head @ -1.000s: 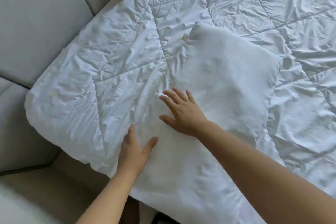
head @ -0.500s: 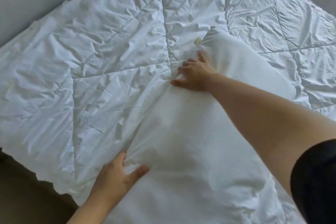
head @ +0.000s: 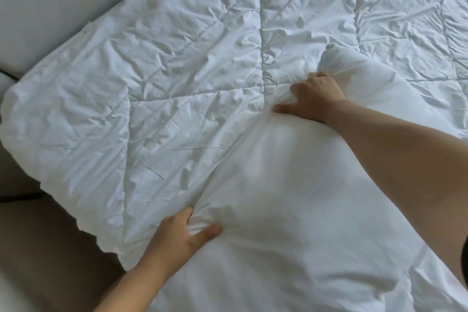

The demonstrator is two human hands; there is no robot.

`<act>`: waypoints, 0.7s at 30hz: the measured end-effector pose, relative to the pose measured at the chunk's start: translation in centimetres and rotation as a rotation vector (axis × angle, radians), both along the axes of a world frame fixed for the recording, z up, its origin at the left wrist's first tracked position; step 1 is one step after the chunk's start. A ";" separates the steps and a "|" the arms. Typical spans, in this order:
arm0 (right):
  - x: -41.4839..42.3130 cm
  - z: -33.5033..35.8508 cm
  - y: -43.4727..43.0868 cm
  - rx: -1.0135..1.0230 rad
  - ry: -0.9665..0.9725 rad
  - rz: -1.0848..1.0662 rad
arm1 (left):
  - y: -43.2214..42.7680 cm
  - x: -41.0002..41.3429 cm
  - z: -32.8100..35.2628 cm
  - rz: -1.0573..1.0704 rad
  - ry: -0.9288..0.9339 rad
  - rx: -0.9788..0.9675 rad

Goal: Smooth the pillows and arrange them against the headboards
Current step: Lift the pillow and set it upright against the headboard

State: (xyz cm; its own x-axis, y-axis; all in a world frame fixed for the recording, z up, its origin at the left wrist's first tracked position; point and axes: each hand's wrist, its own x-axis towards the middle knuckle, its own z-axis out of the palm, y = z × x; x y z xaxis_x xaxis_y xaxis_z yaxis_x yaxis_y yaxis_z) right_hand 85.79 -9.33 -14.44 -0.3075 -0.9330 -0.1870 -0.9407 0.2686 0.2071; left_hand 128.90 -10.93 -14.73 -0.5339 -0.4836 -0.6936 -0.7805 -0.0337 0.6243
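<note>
1. A person leans over a bed covered by a wrinkled white quilted comforter [head: 177, 88]. A white pillow [head: 291, 197] lies on the comforter toward the near right part of the bed, running from the near edge up toward the middle.
2. The left hand [head: 182, 233] pinches the pillow's near left corner, thumb on top and fingers tucked under, with the fabric bunched in the grip.
3. The right hand [head: 314, 99] is closed on the pillow's far left corner, gathering the cloth into a tight twist that stands up above the knuckles.
4. A padded grey headboard [head: 50, 12] runs along the far left edge of the bed. The pillow sits well apart from it, so it is not yet in place.
5. Likely risk: both hands hold only the case cloth at the corners. If lifted this way, the filling may sag toward the right side and the case may crease further, which would undo the smoothing.
6. Likely risk: the fingers may also catch the comforter beneath and drag it, since the two white fabrics meet right at both grips.
7. Containers: none are visible. The pillowcase is the only cover, and its filling cannot be seen.
</note>
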 end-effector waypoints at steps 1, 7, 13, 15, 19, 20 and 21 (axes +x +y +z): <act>0.0 0.4 -0.2 -0.001 0.010 -0.004 | -0.3 0.1 0.4 0.004 0.023 0.046; 0.0 6.0 -1.6 -0.079 0.017 0.006 | -1.9 0.3 4.6 -0.073 0.135 0.171; 1.2 13.7 -7.1 -0.197 0.030 -0.003 | -8.2 1.3 10.1 -0.068 0.187 0.062; 1.8 16.3 -10.1 -0.251 0.017 -0.002 | -11.9 1.8 12.0 -0.061 0.193 -0.005; 2.8 20.3 -16.5 -0.338 -0.015 -0.022 | -19.3 2.8 15.7 -0.076 0.178 -0.144; 3.2 21.0 -18.1 -0.360 -0.035 -0.031 | -21.0 3.1 16.7 -0.074 0.165 -0.178; 3.6 21.8 -19.7 -0.387 -0.059 -0.042 | -22.7 3.4 17.6 -0.072 0.157 -0.222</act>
